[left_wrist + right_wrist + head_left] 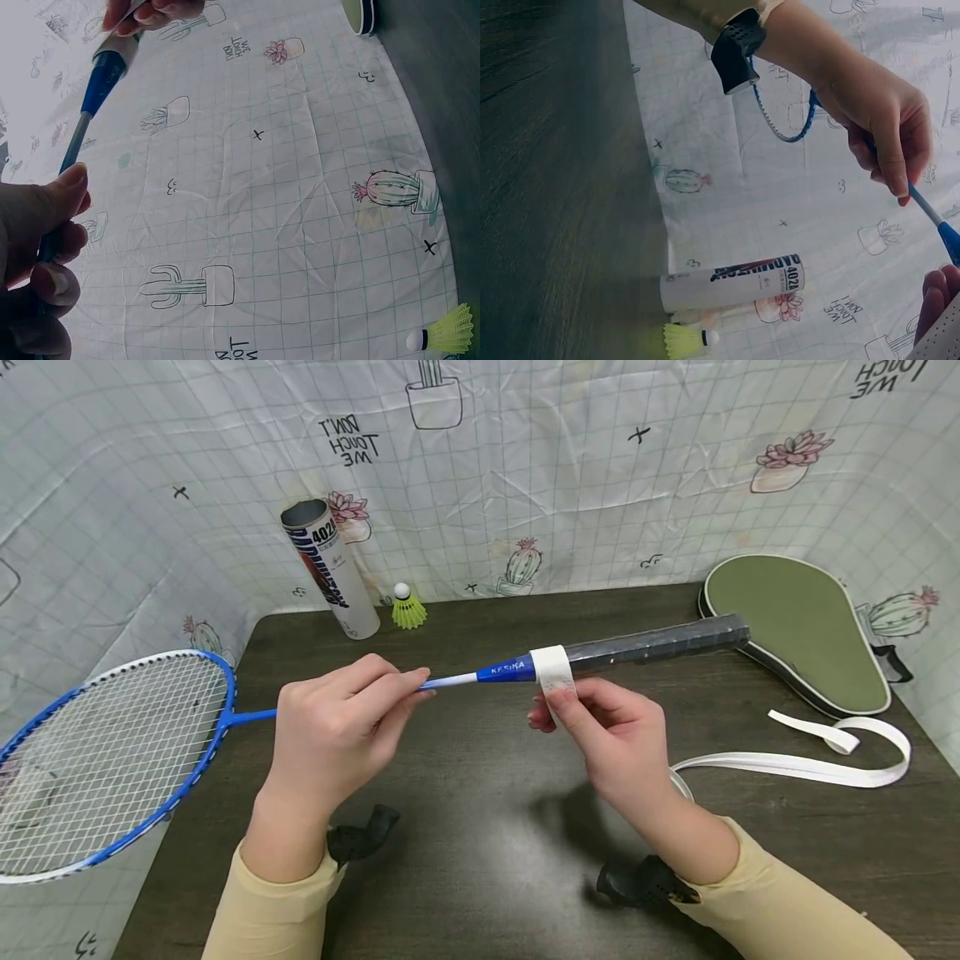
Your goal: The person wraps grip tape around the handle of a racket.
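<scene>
A blue and white badminton racket (pixel 504 671) is held across above the table, its dark handle to the right and its strung head to the left. My left hand (pixel 330 727) grips the thin shaft, thumb and fingers round it in the left wrist view too. White grip tape (pixel 551 664) goes round the handle's upper end, beside the blue cone. With thumb and fingers, my right hand (pixel 618 735) pinches the tape just below the handle. In the right wrist view the perforated tape (pixel 943 336) shows at the lower right corner. Most of the handle is bare of tape.
A white strip (pixel 795 766) curls on the dark table (pixel 480 860) from behind my right wrist. An olive green paddle-shaped case (pixel 787 618) lies at the back right. A shuttlecock tube (pixel 333 572) and a yellow shuttlecock (pixel 408 610) stand at the back left, near a printed cloth (pixel 480 485).
</scene>
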Demonstrator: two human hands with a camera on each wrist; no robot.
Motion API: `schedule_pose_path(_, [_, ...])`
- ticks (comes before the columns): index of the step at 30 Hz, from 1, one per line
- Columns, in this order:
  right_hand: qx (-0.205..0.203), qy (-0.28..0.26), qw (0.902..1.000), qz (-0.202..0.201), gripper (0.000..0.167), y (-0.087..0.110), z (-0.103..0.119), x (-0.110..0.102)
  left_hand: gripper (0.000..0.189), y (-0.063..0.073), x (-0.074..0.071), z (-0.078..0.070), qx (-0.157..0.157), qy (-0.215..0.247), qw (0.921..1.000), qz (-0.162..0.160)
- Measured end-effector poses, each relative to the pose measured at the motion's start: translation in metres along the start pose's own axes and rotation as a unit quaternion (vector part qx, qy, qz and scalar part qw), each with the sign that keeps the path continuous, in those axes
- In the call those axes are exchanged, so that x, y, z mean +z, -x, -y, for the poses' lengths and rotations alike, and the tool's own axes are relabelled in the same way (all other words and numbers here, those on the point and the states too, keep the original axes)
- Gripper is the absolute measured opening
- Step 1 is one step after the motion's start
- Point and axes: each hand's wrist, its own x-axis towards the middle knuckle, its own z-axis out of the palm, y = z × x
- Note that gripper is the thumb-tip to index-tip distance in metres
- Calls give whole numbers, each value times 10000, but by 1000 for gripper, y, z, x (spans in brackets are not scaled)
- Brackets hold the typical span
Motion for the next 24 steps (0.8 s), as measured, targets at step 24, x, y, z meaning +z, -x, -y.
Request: schedule_pose_path(24, [-323, 747, 9886, -1270, 15, 2, -12, 1, 9, 6, 3, 2, -229, 490, 9937, 987])
